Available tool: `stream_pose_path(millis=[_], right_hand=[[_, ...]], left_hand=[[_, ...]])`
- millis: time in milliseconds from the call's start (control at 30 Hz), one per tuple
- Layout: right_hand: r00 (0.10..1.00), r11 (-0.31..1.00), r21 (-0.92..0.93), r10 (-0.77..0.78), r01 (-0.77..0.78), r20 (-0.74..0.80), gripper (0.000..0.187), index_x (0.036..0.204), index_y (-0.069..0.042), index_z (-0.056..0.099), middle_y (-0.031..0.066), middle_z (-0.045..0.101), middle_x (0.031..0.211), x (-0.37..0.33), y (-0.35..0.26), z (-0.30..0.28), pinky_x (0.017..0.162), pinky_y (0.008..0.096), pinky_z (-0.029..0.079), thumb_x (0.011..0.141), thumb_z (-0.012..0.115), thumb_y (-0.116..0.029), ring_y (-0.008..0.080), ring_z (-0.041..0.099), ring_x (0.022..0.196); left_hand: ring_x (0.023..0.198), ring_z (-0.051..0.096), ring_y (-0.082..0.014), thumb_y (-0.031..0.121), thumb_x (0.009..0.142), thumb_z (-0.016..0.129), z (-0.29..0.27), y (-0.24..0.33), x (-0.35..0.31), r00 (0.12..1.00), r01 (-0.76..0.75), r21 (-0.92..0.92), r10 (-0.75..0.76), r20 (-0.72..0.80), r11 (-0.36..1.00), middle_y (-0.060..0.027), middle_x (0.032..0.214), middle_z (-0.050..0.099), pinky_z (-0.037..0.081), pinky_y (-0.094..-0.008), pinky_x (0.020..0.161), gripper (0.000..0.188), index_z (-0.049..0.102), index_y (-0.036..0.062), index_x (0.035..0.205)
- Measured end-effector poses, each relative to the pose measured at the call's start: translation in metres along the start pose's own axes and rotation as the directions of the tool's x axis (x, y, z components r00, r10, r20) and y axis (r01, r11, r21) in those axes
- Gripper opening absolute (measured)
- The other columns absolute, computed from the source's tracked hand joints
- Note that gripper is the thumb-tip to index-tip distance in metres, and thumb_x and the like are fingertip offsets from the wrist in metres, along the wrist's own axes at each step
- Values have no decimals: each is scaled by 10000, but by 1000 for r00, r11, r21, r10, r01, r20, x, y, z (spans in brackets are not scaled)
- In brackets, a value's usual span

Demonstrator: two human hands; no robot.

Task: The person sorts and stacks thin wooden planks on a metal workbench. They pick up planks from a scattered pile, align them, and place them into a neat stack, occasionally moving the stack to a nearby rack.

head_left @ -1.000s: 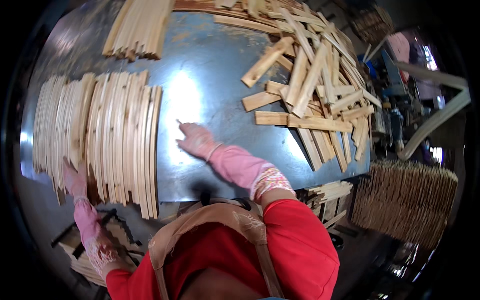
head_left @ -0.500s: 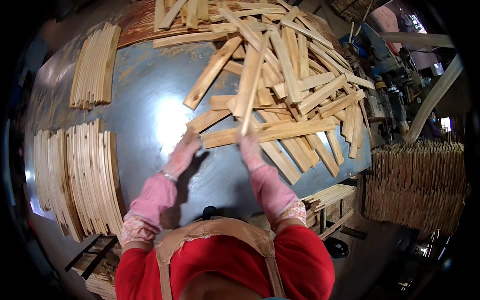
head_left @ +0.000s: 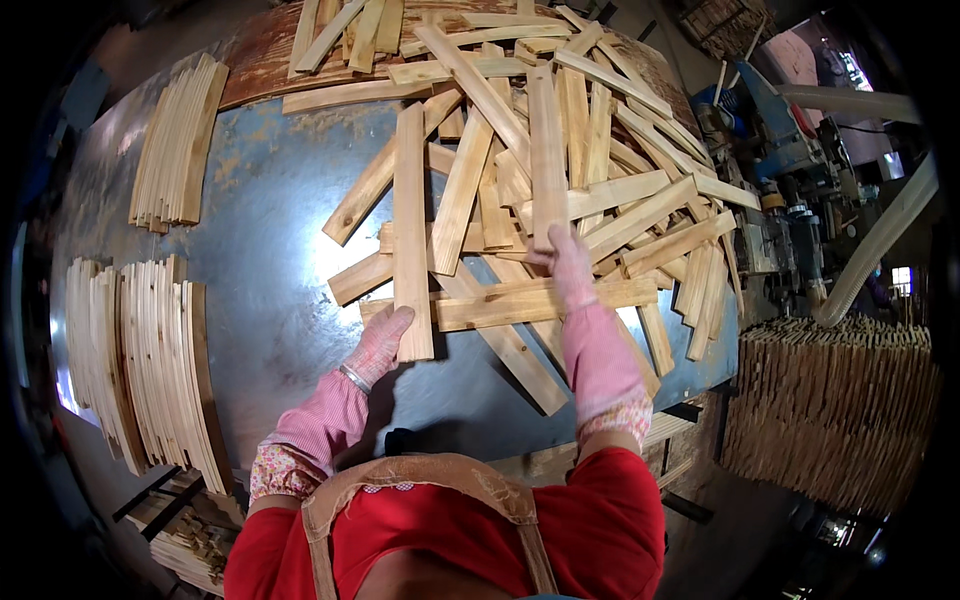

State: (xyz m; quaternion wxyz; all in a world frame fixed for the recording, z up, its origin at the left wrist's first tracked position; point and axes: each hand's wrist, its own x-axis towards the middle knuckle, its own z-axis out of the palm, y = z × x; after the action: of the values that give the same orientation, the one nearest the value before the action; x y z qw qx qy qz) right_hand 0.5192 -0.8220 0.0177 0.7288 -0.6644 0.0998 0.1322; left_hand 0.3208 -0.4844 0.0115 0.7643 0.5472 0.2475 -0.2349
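Shifted apart since the earlier frame: your left hand (head_left: 379, 345) and right hand (head_left: 570, 263)
Left thumb and fingers pinch first slat (head_left: 410, 220) by its near end, likely the easiest reach; right fingers blurred at second slat (head_left: 546, 150), can't tell if pinching; loose pile (head_left: 600, 197) beyond

One head-worn fisheye, left of a pair, pointing down past your chest (head_left: 430, 535) at the metal table (head_left: 270, 190).
You sit right under the lens: chest nearest, cropped by the near edge; your left hand (head_left: 378, 340) and right hand (head_left: 570, 268) at middle range. View carries beyond them over the slat heap (head_left: 545, 160) to the table's far side, takes in slat rows (head_left: 160, 370) at left, and reaches machinery (head_left: 785, 150) far right. Wide coverage, edges bending toward a black rim.
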Motion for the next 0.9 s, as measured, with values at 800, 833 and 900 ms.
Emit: stream_pose_path(millis=[800, 833, 900], right_hand=[[984, 201, -975, -165, 95, 61, 835, 1618, -165, 488, 258, 610, 1476, 142, -60, 85, 1124, 466, 509, 862, 748, -407, 425, 614, 1355], [975, 243, -961, -209, 131, 80, 839, 1587, -105, 508, 259, 684, 1361, 123, -66, 92, 1070, 450, 541, 848, 781, -391, 430, 679, 1254], [993, 648, -753, -98, 112, 63, 753, 1531, 11, 528, 191, 761, 1062, 71, -72, 104, 833, 380, 610, 857, 798, -190, 280, 756, 928]], left_hand=[[996, 766, -258, 190, 910, 777, 12, 17, 22, 988, -150, -224, 135, -78, 963, -175, 1200, 750, 664, -410, 846, 586, 596, -63, 1406], [971, 776, -269, 172, 920, 743, 8, 19, 13, 993, -96, -408, 114, 20, 908, -180, 1201, 747, 671, -400, 834, 578, 579, -71, 1418], [1056, 765, -325, 208, 933, 718, -10, -2, 6, 973, -38, -587, 162, 161, 809, -212, 1230, 737, 653, -458, 933, 617, 545, -80, 1450]])
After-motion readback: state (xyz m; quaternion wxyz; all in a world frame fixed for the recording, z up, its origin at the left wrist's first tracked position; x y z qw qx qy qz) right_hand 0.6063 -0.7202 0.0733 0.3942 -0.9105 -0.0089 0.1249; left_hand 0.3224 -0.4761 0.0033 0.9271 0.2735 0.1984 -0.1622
